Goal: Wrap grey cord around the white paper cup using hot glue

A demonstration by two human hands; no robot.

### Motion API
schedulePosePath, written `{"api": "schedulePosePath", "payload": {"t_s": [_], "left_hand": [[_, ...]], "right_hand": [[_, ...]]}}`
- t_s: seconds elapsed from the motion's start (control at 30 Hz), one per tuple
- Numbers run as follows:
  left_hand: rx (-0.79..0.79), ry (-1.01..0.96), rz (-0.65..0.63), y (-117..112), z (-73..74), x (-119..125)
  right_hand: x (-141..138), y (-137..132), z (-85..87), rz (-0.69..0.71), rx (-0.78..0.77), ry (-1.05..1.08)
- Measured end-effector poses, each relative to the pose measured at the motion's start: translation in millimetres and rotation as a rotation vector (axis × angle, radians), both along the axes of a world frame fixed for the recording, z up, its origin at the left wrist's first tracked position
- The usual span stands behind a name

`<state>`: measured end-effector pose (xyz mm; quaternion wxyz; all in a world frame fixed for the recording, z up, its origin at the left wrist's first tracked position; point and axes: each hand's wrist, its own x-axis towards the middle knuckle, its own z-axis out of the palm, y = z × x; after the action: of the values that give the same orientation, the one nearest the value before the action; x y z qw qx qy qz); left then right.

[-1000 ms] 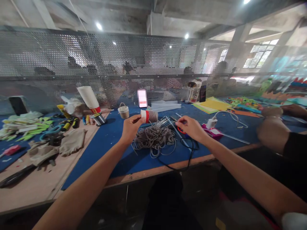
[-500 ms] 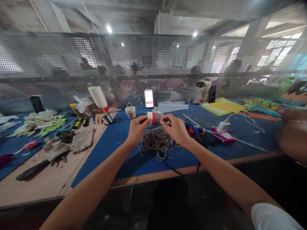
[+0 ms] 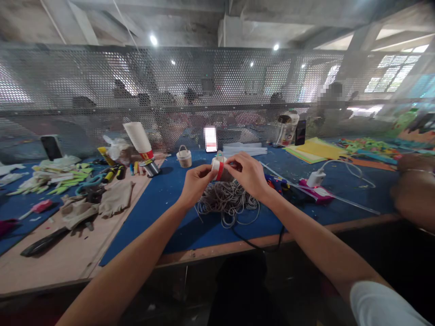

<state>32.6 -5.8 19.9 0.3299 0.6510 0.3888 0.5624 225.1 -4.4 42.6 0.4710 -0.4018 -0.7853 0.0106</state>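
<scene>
Between my hands is a small paper cup (image 3: 220, 171) with a white rim and a red band, its lower part wrapped in grey cord. The fingers of my left hand (image 3: 196, 184) are closed on its rim side. My right hand (image 3: 248, 174) pinches at the cup's wrapped part beside the red band; its fingertips partly hide the cord there. Just under the cup, a loose heap of grey cord (image 3: 226, 203) lies on the blue mat (image 3: 152, 217). A finished-looking little basket (image 3: 184, 158) with a handle stands behind my left hand.
To the right lie a blue glue gun (image 3: 277, 183), clear glue sticks and a white charger (image 3: 316, 178) on a pink box. A lit phone (image 3: 210, 138) stands behind. Leftward are stacked cups (image 3: 136, 138), gloves (image 3: 117, 198) and scissors. Another person's arm (image 3: 415, 194) rests at far right.
The cup has turned and moved slightly right. My right hand has shifted from the cup's far end up toward the red band. My left hand stays on the rim side.
</scene>
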Motion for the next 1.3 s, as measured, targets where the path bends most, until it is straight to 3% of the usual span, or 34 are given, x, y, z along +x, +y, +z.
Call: {"api": "schedulePosePath", "payload": {"t_s": [0.4,0.73,1.3], "left_hand": [[-0.007,-0.011,-0.003,-4.3,5.0,2.5],[-0.007,-0.01,-0.013,-1.0,0.8,-0.5],[-0.009,-0.011,-0.089,-0.2,0.4,-2.3]], "right_hand": [[7.2,10.0,-0.7,-0.056,0.073,-0.07],[10.0,11.6,2.4,-0.06,0.098,-0.104],[16.0,16.9,7.7,-0.06,0.059,-0.125]]}}
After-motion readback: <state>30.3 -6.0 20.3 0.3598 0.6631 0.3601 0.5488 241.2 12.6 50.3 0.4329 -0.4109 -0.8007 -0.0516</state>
